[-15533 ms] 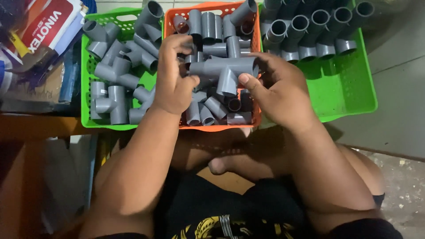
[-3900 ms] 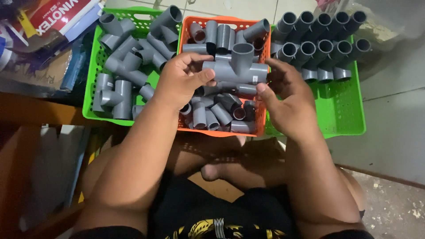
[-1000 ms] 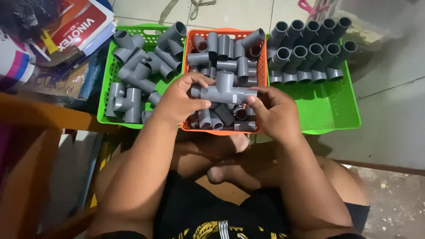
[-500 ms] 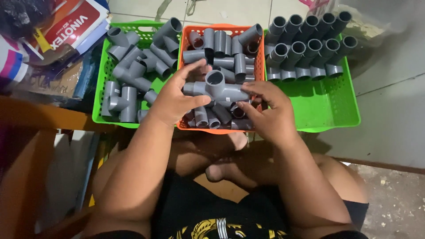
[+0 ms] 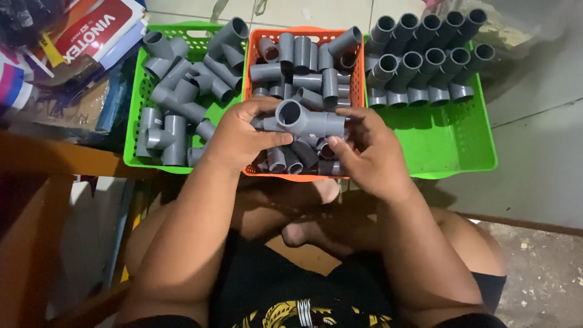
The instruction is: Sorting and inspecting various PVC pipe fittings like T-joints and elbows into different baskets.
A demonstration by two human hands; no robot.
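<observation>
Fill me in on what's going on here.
A seated person holds a grey plastic tee pipe fitting in both hands, left hand on one end and right hand on the other, its open branch facing the camera. It is held just above an orange basket of loose short grey pipe pieces. A left green basket holds jumbled tee fittings; a right green basket holds fittings lined up in neat rows.

Open gap, right green basket (image 5: 461, 140) front.
</observation>
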